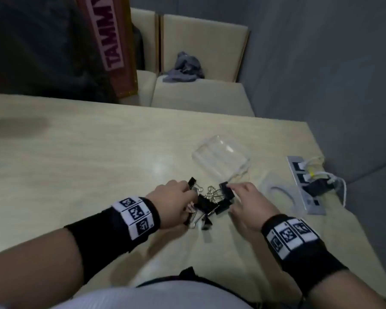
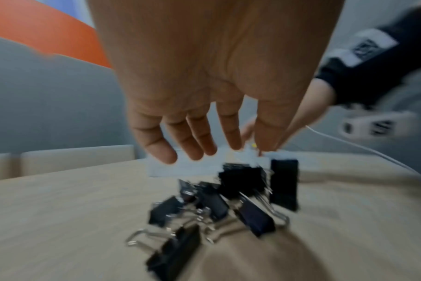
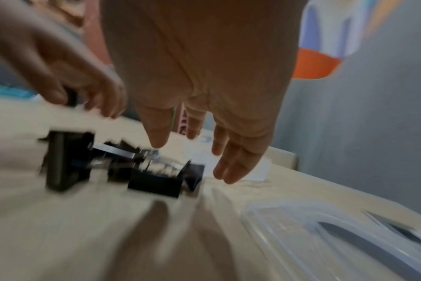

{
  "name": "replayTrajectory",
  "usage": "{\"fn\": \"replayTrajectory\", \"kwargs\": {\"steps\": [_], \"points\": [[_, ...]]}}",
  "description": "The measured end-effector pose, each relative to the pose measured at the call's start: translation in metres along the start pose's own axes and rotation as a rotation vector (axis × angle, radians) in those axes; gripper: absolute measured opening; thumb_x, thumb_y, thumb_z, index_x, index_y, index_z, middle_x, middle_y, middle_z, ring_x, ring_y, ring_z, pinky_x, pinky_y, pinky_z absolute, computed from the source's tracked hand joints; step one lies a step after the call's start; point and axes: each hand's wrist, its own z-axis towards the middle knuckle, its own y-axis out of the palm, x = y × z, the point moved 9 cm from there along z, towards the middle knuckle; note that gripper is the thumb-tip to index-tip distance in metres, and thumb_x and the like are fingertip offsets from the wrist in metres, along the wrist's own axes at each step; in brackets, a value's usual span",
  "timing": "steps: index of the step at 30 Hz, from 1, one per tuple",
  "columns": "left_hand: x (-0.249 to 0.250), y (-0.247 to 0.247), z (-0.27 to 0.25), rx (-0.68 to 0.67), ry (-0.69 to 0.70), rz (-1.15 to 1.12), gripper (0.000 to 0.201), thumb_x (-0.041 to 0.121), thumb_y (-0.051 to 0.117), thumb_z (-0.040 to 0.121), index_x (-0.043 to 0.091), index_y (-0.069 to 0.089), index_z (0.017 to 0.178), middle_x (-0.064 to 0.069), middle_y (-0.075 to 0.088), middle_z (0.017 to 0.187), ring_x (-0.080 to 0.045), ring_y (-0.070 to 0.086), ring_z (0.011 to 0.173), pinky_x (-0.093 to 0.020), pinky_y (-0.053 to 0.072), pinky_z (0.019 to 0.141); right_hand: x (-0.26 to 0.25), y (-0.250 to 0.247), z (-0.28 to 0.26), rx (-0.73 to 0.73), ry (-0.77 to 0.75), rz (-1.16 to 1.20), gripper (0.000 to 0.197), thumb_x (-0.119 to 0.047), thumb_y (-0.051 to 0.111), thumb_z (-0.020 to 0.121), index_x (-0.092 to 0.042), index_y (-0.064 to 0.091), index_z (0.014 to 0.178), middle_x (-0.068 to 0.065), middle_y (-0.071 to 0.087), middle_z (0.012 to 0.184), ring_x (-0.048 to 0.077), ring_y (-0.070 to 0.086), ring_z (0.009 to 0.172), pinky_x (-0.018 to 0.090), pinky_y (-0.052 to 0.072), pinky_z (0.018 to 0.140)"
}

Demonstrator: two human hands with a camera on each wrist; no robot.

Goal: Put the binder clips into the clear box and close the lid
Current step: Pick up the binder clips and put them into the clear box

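Barely begun: binder clips [image 1: 210, 202] heaped on the tabletop [image 1: 87, 152], clear box [image 1: 221, 158] at one o'clock empty (lid [image 1: 276, 192] off); left hand [image 1: 173, 200] apparently pinches one, right hand [image 1: 245, 201] loosely spread.

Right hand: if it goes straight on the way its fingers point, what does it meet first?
Probably the binder clips: the right hand's fingers already reach the pile's near clip. The clear box lies beyond; depth is blurred in the wrist view.

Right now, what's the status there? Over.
Left hand pinching one black metal binder clip. Right hand open beside pile. Clear plastic box empty, lid off. Nothing blocking.
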Motion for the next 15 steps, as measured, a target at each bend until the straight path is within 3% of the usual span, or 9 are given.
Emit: {"fn": "replayTrajectory", "kwargs": {"steps": [4,6,9,11,15], "points": [[0.028,0.011,0.012,0.015,0.138,0.148,0.058,0.042,0.054,0.084,0.034,0.038,0.139,0.001,0.037,0.144,-0.027,0.037,0.130,-0.043,0.041,0.099,-0.007,0.025,0.015,-0.044,-0.039,-0.117,0.065,-0.023,0.053,0.084,-0.041,0.031,0.143,-0.003,0.018,0.157,0.028,0.045,0.127,0.040,0.040,0.107],[0.028,0.016,0.017,0.010,0.151,0.194,0.062,0.041,0.053,0.084,0.034,0.034,0.142,0.002,0.033,0.149,-0.027,0.033,0.135,-0.045,0.039,0.101,-0.006,0.026,0.015,-0.007,-0.025,-0.138,0.057,-0.025,0.055,0.082,-0.037,0.040,0.136,0.002,0.029,0.149,0.029,0.049,0.120,0.041,0.044,0.101],[0.028,0.027,0.031,-0.012,0.130,0.167,0.054,0.038,0.050,0.088,0.032,0.035,0.140,0.003,0.041,0.143,-0.027,0.040,0.128,-0.045,0.040,0.097,0.006,0.033,0.014,0.005,0.032,-0.140,0.038,-0.029,0.058,0.082,-0.031,0.050,0.119,0.006,0.042,0.122,0.030,0.055,0.104,0.041,0.051,0.086],[0.028,0.021,0.037,0.002,0.111,0.182,0.044,0.033,0.049,0.090,0.028,0.040,0.133,0.000,0.049,0.132,-0.028,0.045,0.121,-0.043,0.040,0.094,0.009,0.032,0.013,0.003,0.054,-0.113,0.033,-0.034,0.059,0.081,-0.029,0.051,0.112,0.006,0.043,0.115,0.029,0.056,0.097,0.040,0.053,0.080],[0.022,0.022,0.050,-0.046,0.069,0.147,0.043,0.035,0.055,0.087,0.024,0.047,0.128,-0.001,0.053,0.126,-0.025,0.047,0.119,-0.041,0.039,0.094,0.020,0.029,0.013,-0.021,0.089,-0.047,0.035,-0.041,0.069,0.076,-0.025,0.055,0.102,0.002,0.041,0.116,0.025,0.055,0.096,0.038,0.051,0.086]]}}
